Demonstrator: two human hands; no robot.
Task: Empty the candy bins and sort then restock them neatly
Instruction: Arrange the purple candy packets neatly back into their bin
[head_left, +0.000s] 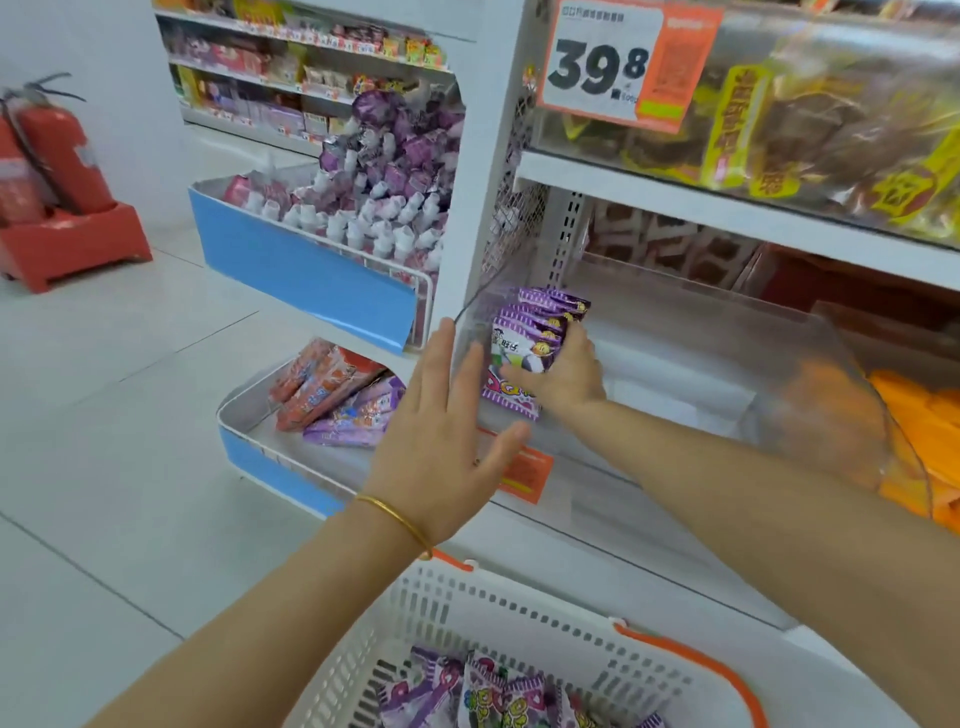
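Several purple candy packets (498, 696) lie loose in the white plastic basket (519, 613) with orange handles, nearest the camera. Above it, the left hand (447, 431), a gold bangle (400, 519) on its wrist, is held flat with straight, spread fingers at the left front corner of a clear acrylic bin (675, 332); whether it touches the wall is hard to tell. The right hand (561, 374) reaches inside that bin, fingers and thumb clamped around a stack of purple packets (535, 332) standing on edge at the bin's left end. Orange packets (924, 431) fill the neighbouring bin to the right. On the shelf's end, a lower blue-fronted tray (270, 467) holds orange and purple sticks, and an upper tray (291, 270) is heaped with purple pouches (374, 208) with white caps. Higher up, a price sign (602, 62) reading 39.8 hangs on a bin of brown and yellow packets (779, 119). Far left, red fire extinguishers (47, 156) stand in a red floor stand.
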